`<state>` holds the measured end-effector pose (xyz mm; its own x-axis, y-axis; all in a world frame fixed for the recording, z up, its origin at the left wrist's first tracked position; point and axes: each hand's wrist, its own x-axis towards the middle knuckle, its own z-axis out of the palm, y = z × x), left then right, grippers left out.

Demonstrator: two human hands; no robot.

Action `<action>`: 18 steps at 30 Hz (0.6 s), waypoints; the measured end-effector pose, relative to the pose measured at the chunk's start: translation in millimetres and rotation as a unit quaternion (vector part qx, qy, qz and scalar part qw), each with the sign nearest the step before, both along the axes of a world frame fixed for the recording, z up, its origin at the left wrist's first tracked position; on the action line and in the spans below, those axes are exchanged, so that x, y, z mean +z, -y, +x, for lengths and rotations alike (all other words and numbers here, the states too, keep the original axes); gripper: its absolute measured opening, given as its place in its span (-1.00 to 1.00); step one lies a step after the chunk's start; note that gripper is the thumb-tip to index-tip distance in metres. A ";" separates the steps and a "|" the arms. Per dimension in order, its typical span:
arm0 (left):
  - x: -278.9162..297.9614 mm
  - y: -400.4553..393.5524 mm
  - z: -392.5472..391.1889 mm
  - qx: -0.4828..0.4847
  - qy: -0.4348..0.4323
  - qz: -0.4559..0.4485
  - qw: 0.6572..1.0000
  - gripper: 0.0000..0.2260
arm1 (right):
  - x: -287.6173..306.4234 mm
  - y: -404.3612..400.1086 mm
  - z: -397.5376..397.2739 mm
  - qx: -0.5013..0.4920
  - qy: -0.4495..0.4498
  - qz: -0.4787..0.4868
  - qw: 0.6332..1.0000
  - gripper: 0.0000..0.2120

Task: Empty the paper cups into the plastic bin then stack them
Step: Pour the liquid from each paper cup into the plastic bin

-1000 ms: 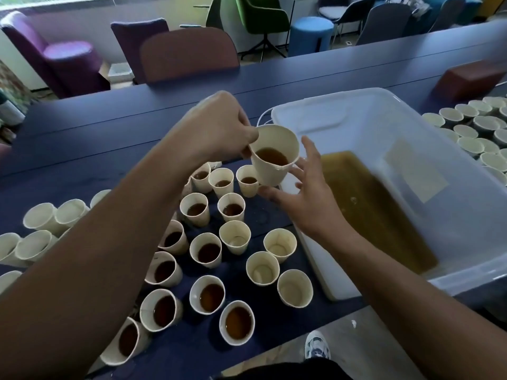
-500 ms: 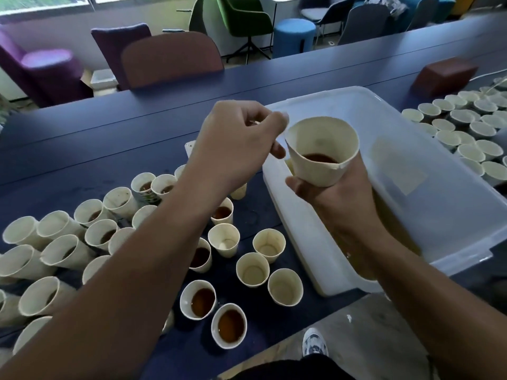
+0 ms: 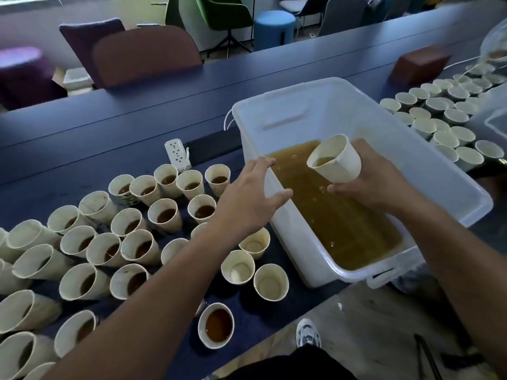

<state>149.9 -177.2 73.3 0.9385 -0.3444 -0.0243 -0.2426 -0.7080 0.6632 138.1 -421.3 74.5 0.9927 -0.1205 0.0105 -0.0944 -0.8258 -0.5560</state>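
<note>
**Cup tilted over the bin, left hand free**

Your right hand grips a paper cup from behind and below, fingers curled round its wall. The cup is tipped, its mouth turned left and toward you, above the brown liquid pooled in the plastic bin. A little brown liquid shows just inside the cup's lower lip.

Your left hand holds nothing; its fingers are spread and fairly straight, reaching over the bin's left rim. Whether the fingertips touch the rim, you cannot tell from this view.

The bin sits on the dark blue desk, its near right corner overhanging the desk edge. To its left stands a crowd of filled cups, each with brown liquid inside. Nearer the bin are three empty cups, upright and close together. One filled cup stands alone near the desk's front edge, under your left forearm.

To the right of the bin is another group of pale cups. A white power strip lies beyond the filled cups, and a brown block rests at the far right of the desk.
</note>
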 end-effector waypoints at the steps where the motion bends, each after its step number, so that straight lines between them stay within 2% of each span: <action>1: -3.8 1.4 0.7 -0.006 -0.010 0.020 1.000 -0.38 | -3.9 3.6 1.1 -0.002 -0.021 -0.014 1.000 -0.33; 3: -9.5 3.0 2.3 -0.015 -0.013 0.054 0.998 -0.30 | -8.8 7.2 1.5 -0.008 -0.056 -0.033 0.998 -0.33; 7: -12.1 3.2 4.8 -0.012 -0.005 0.075 0.997 -0.27 | -10.2 8.2 0.8 -0.025 -0.105 -0.072 0.992 -0.36; 13: -13.2 2.8 3.2 -0.007 -0.009 0.081 0.997 -0.27 | -8.4 8.0 7.7 -0.045 -0.122 -0.170 0.977 -0.46; 15: -13.7 2.3 3.1 -0.007 -0.009 0.077 0.997 -0.28 | -7.9 8.3 10.5 -0.050 -0.103 -0.223 0.968 -0.52; 18: -14.9 2.2 1.5 -0.007 -0.014 0.072 0.997 -0.28 | -10.3 8.7 11.1 -0.041 -0.015 -0.344 0.938 -0.65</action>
<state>151.3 -179.4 58.4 0.9321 -0.3477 -0.1012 -0.2351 -0.7937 0.5611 149.3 -430.0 64.1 0.9816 -0.1709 0.0850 -0.1797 -0.9776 0.1092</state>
